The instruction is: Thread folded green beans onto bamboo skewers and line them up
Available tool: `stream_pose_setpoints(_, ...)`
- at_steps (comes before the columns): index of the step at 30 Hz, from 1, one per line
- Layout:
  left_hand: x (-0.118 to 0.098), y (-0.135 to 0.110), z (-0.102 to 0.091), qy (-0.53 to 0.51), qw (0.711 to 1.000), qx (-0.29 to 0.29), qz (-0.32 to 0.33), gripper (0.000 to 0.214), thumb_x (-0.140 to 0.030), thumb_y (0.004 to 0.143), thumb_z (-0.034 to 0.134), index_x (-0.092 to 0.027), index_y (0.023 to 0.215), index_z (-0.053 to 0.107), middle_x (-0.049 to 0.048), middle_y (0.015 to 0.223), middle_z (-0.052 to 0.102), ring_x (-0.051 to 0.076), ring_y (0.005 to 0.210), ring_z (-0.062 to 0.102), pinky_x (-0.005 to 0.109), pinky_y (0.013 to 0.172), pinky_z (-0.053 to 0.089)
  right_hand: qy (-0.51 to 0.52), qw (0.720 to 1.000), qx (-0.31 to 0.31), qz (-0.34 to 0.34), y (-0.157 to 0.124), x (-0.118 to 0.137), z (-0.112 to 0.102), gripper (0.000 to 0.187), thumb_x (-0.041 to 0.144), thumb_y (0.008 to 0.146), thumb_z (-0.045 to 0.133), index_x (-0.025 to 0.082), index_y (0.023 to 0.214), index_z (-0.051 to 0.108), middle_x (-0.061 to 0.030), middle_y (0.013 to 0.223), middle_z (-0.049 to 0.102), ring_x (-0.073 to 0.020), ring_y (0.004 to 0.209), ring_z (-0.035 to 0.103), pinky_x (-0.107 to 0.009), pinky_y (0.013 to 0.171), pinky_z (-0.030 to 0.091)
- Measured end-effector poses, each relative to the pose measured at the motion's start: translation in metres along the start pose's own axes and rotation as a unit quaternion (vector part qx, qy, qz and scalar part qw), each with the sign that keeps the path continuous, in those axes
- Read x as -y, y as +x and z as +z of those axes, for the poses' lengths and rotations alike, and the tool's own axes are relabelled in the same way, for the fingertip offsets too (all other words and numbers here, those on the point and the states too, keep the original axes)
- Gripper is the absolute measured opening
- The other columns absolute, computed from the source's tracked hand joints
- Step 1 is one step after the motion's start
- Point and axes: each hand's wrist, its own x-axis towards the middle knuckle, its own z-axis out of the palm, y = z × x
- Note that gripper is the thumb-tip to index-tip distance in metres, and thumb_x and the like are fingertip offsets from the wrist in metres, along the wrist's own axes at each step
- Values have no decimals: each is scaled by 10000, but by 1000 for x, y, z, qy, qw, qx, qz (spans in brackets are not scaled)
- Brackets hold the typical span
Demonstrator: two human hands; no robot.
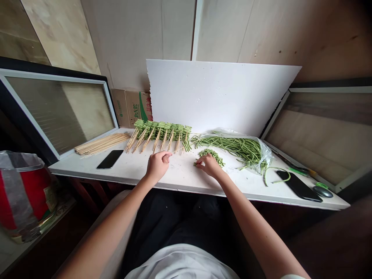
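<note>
My left hand [157,166] is closed around a thin bamboo skewer [174,153], whose tip sticks out to the right past the thumb. My right hand [209,166] reaches to the near left side of a small pile of cut green bean pieces [216,155]. Its thumb and fingertips come together on a short bean piece [195,164], mostly hidden by the fingers. Behind my left hand, finished bean skewers [162,130] lie stacked in a row, their bare sticks pointing toward me. Long whole green beans [241,147] spill from a clear plastic bag [265,153] on the right.
A bundle of bare skewers [101,144] and a phone [110,159] lie on the left of the white table [180,176]. A second black phone [299,186] and a small round dark object [322,191] are at the right end. A white board [223,95] and a cardboard box [130,104] stand behind.
</note>
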Motion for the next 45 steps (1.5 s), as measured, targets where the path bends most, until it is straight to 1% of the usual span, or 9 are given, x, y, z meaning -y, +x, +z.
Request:
stream_pose_setpoints(6,2,-1,2,-7,1000,12,-3,263,-229,962,576,-165,949,830,44,731,756,197,697,685,283,704,498,-15,1000,2,4,3,-3,7,190,172,924,703,214,1051,839,-117,1028,802,-333,1080,642,-425,966,502)
stream_pose_setpoints(10,3,0,2,-5,1000,13,0,271,-241,966,575,-162,959,834,46,732,757,196,695,684,282,699,495,9,1000,12,27,5,-7,11,156,159,897,715,210,973,840,-104,972,811,-305,1008,681,-436,1025,492)
stream_pose_setpoints(16,3,1,-1,4,1000,14,-2,276,-240,967,567,-164,979,833,40,724,753,192,678,683,281,689,495,106,990,-35,83,6,-5,5,58,196,814,797,223,857,824,-95,907,812,-297,919,721,-404,843,555)
stream_pose_setpoints(22,7,3,-1,-16,1000,13,9,255,-217,966,572,-166,978,822,48,755,763,201,723,714,291,743,536,292,938,-162,97,7,-11,-27,233,434,784,836,222,874,801,-101,914,814,-284,846,744,-420,805,576)
stream_pose_setpoints(30,6,1,-1,-3,1000,24,19,256,-243,979,573,-169,947,816,33,717,737,182,667,675,275,691,505,394,902,-101,146,1,2,-54,402,578,814,805,192,896,727,-114,874,791,-252,836,727,-366,763,544)
stream_pose_setpoints(36,8,1,-2,-9,999,25,21,264,-260,991,568,-166,977,813,47,758,760,193,713,704,282,714,512,471,858,-146,140,1,9,-59,585,668,741,823,205,1094,776,-80,985,772,-205,847,659,-306,681,475)
stream_pose_setpoints(39,9,2,-2,-12,999,28,20,272,-279,1000,565,-167,978,813,53,762,762,195,714,707,281,708,510,531,821,-150,145,1,8,-63,580,630,694,873,228,1096,756,-68,1066,762,-199,915,665,-296,719,478)
stream_pose_setpoints(42,8,1,-1,-8,999,34,27,277,-277,1001,562,-167,973,815,44,731,746,182,671,681,275,688,498,586,786,-142,139,0,9,-68,506,616,685,889,248,981,706,-62,1127,761,-219,1032,689,-297,796,509)
stream_pose_setpoints(45,7,0,-1,-4,999,39,34,276,-267,997,561,-171,976,818,40,719,740,178,657,672,269,674,495,605,773,-136,137,0,15,-71,500,653,707,866,259,927,650,-82,1181,771,-267,1180,692,-338,892,533)
